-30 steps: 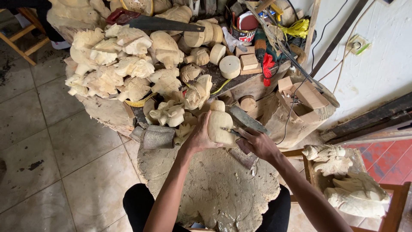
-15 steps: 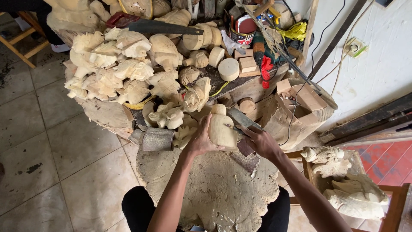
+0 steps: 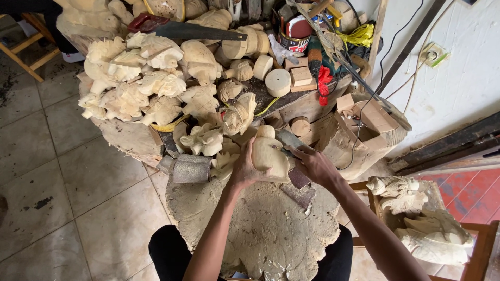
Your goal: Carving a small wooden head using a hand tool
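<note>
Pale wood blank (image 3: pixel 269 154) sits at the far edge of the stump block (image 3: pixel 271 239); left hand (image 3: pixel 244 169) wrapped around its near side, steadying it; right hand (image 3: pixel 312 165) closed on a chisel (image 3: pixel 288 140) laid against the blank; shape looks only roughed, no fine detail yet; finished-looking carvings (image 3: pixel 140 86) piled behind, handsaw (image 3: pixel 182 29) on top.
</note>
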